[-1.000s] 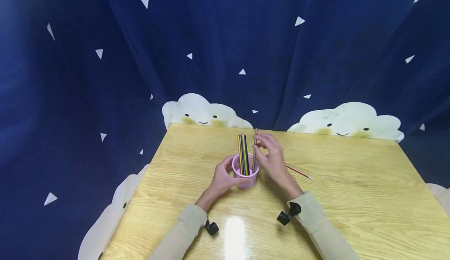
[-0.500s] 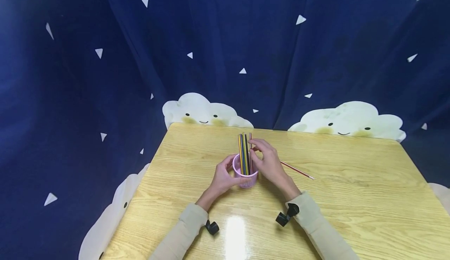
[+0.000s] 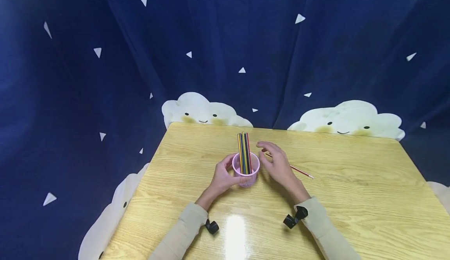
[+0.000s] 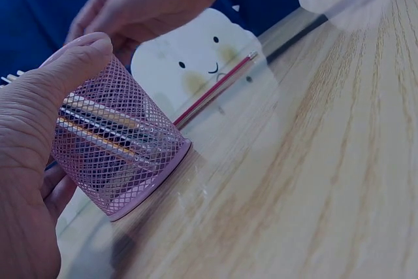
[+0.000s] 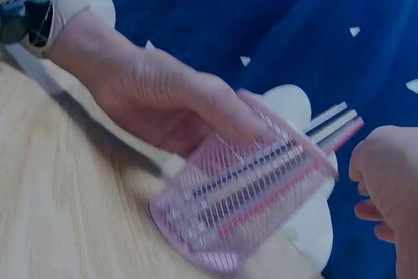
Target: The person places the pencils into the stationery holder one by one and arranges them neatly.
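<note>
My left hand (image 3: 223,178) grips a pink mesh pencil cup (image 4: 124,135), its thumb along the near side by the rim. Several pencils (image 3: 243,150) stand in the cup, leaning together with their ends above the rim; a red pencil (image 3: 249,146) is at the right of the bunch. My right hand (image 3: 277,168) is just right of the cup, fingers bent loosely with nothing between them. Under and beyond it, another red pencil (image 3: 301,171) lies on the table, partly hidden by the hand. In the right wrist view, the right hand (image 5: 392,187) is apart from the pencils.
The wooden table (image 3: 351,197) reaches back to a dark blue curtain (image 3: 225,37) printed with clouds and triangles. A small black camera (image 3: 212,227) sits on the left wrist and another black camera (image 3: 291,221) on the right wrist.
My right hand lowered a red pencil in beside the others in the cup, let go of it and moved right, toward the pencil on the table. The left hand stays on the cup.
</note>
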### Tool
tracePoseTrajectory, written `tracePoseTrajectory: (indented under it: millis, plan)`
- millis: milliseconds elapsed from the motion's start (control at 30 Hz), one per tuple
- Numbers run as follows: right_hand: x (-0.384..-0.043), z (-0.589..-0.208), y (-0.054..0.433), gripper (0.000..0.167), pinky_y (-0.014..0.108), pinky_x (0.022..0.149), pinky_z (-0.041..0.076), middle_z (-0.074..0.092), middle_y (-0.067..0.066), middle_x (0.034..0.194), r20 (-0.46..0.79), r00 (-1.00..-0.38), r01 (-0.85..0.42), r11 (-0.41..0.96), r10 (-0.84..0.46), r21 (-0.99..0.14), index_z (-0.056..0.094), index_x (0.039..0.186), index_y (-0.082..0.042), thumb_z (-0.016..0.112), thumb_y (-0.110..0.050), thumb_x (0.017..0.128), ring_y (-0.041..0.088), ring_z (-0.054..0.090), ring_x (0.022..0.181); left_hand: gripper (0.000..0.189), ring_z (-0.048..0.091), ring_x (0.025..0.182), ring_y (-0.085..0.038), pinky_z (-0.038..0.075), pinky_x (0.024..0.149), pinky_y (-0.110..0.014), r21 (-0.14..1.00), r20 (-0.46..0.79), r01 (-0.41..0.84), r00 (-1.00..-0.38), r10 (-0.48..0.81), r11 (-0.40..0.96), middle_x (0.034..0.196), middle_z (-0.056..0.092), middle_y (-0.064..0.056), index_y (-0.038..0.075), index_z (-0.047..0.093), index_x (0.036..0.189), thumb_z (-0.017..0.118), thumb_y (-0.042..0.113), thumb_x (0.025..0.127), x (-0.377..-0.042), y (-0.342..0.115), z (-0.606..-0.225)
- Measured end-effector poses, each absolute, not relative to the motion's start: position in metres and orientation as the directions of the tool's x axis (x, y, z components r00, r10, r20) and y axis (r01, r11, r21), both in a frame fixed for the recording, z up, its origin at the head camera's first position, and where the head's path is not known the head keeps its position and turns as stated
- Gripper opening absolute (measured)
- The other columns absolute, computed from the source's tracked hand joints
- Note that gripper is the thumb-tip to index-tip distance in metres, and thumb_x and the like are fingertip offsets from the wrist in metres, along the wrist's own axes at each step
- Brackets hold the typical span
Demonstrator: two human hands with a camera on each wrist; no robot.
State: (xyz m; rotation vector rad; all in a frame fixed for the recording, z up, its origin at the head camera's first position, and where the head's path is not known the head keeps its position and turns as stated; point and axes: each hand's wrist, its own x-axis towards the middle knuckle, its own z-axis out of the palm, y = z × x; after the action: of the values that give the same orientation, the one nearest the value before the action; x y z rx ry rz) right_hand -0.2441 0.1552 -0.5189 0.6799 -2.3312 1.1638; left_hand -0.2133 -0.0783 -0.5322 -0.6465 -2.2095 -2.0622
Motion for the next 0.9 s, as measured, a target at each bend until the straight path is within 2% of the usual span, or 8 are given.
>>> tracePoseTrajectory:
  millis: [167, 333, 500, 700, 900]
  plan:
    - [-0.246, -0.534, 0.176, 0.025, 0.053, 0.1, 0.048, 0.072, 0.018, 0.126, 0.563, -0.791, -0.572, 0.617, -0.239, -0.541, 0.075, 0.117, -0.001, 0.07, 0.0, 0.092, 0.039, 0.064, 0.114, 0.082, 0.064, 0.125, -0.039, 0.047, 0.115, -0.052, 0.946, 0.302, 0.322, -0.917, 0.26, 0.037, 0.133, 0.067, -0.025, -0.008, 0.057, 0.14, 0.093, -0.005, 0.066, -0.213, -0.079, -0.531]
    - [-0.243, -0.547, 0.191, 0.024, 0.06, 0.095, 0.044, 0.072, 0.022, 0.126, 0.51, -0.827, -0.514, 0.689, -0.239, -0.511, 0.077, 0.115, -0.001, 0.075, -0.002, 0.091, 0.045, 0.061, 0.116, 0.082, 0.063, 0.125, -0.039, 0.046, 0.116, -0.05, 0.952, 0.284, 0.303, -0.922, 0.262, 0.036, 0.135, 0.067, -0.024, -0.007, 0.057, 0.14, 0.093, -0.005, 0.067, -0.213, -0.079, -0.532]
    - [-0.24, -0.555, 0.2, 0.027, 0.062, 0.093, 0.043, 0.07, 0.024, 0.129, 0.463, -0.853, -0.476, 0.724, -0.242, -0.498, 0.076, 0.117, -0.001, 0.072, -0.002, 0.09, 0.047, 0.06, 0.117, 0.082, 0.063, 0.126, -0.04, 0.046, 0.116, -0.05, 0.954, 0.284, 0.299, -0.924, 0.256, 0.023, 0.134, 0.067, -0.023, -0.006, 0.058, 0.14, 0.093, -0.006, 0.066, -0.214, -0.078, -0.535]
    - [-0.238, -0.565, 0.206, 0.041, 0.068, 0.095, 0.042, 0.062, 0.028, 0.14, 0.401, -0.874, -0.451, 0.767, -0.275, -0.456, 0.07, 0.134, -0.008, 0.068, -0.006, 0.093, 0.051, 0.055, 0.125, 0.082, 0.063, 0.127, -0.039, 0.045, 0.117, -0.051, 0.951, 0.294, 0.309, -0.922, 0.254, 0.02, 0.135, 0.066, -0.023, -0.007, 0.057, 0.14, 0.093, -0.006, 0.066, -0.214, -0.078, -0.536]
    - [-0.232, -0.573, 0.211, 0.042, 0.072, 0.102, 0.037, 0.053, 0.029, 0.15, 0.303, -0.897, -0.424, 0.821, -0.322, -0.382, 0.065, 0.142, -0.009, 0.065, -0.023, 0.103, 0.055, 0.046, 0.134, 0.083, 0.063, 0.127, -0.037, 0.046, 0.116, -0.048, 0.954, 0.282, 0.299, -0.924, 0.258, 0.028, 0.136, 0.067, -0.021, -0.005, 0.057, 0.141, 0.093, -0.005, 0.066, -0.213, -0.078, -0.535]
